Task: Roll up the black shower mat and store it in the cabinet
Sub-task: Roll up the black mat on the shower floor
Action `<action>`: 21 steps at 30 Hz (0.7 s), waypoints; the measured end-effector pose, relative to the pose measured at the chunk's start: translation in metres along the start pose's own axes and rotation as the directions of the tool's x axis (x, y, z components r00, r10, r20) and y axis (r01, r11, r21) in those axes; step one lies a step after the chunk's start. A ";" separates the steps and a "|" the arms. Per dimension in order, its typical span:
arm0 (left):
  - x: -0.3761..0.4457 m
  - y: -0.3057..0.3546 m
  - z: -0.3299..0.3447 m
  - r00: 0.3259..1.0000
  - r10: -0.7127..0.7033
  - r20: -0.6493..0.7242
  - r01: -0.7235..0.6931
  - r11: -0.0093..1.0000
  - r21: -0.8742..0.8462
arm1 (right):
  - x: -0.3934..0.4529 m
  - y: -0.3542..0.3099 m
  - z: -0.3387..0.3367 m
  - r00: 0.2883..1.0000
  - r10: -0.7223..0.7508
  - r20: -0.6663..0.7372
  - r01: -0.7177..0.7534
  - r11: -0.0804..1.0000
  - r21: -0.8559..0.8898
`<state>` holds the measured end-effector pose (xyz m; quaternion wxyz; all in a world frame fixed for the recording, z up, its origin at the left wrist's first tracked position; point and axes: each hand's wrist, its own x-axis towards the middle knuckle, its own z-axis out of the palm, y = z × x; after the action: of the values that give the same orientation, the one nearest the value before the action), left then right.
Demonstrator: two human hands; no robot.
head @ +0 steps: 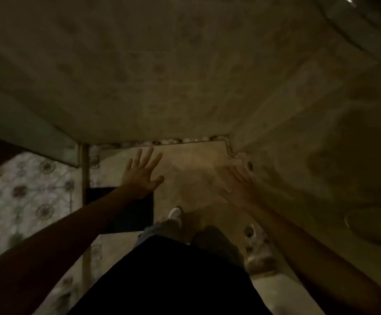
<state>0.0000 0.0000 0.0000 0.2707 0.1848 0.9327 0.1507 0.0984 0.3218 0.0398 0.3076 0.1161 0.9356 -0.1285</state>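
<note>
The black shower mat (130,212) lies flat on the floor at lower centre-left, partly covered by my left forearm. My left hand (143,172) is stretched out above the mat's far edge, fingers spread, holding nothing. My right hand (238,185) reaches forward to the right of the mat over bare beige floor, fingers apart and empty; it is blurred in the dim light. No cabinet is clearly recognisable in this dark view.
Patterned floor tiles (26,189) lie at the left behind a narrow upright post (85,173). A beige wall (162,76) rises ahead. A toilet (366,223) stands at the right. My foot in a white shoe (175,213) rests beside the mat.
</note>
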 end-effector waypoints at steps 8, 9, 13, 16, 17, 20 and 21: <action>-0.079 -0.031 0.042 0.867 -0.495 -0.059 0.474 0.855 -0.212 | 0.106 -0.077 -0.024 0.894 -0.337 0.297 0.417 0.867 -0.272; -0.088 -0.031 0.053 0.836 -0.547 -0.046 0.520 0.815 -0.256 | 0.118 -0.089 -0.022 0.863 -0.372 0.342 0.476 0.824 -0.306; -0.116 -0.022 0.097 0.696 -0.718 0.000 0.654 0.633 -0.414 | 0.164 -0.145 -0.007 0.698 -0.477 0.533 0.707 0.573 -0.414; -0.117 -0.006 0.132 0.541 -0.836 0.087 0.746 0.431 -0.507 | 0.194 -0.175 0.013 0.621 -0.474 0.625 0.767 0.534 -0.357; -0.112 -0.001 0.142 0.501 -0.858 0.116 0.764 0.376 -0.524 | 0.202 -0.181 0.017 0.612 -0.465 0.639 0.768 0.543 -0.340; -0.101 0.009 0.172 0.439 -0.870 0.225 0.776 0.241 -0.582 | 0.222 -0.190 0.035 0.558 -0.449 0.698 0.812 0.470 -0.347; -0.096 0.010 0.183 0.428 -0.873 0.232 0.768 0.216 -0.603 | 0.229 -0.192 0.040 0.550 -0.447 0.705 0.823 0.435 -0.366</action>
<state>0.1803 0.0007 -0.1008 0.2782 -0.4524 0.7921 0.3010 -0.1163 0.1601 -0.0977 0.4850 -0.4188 0.7637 0.0780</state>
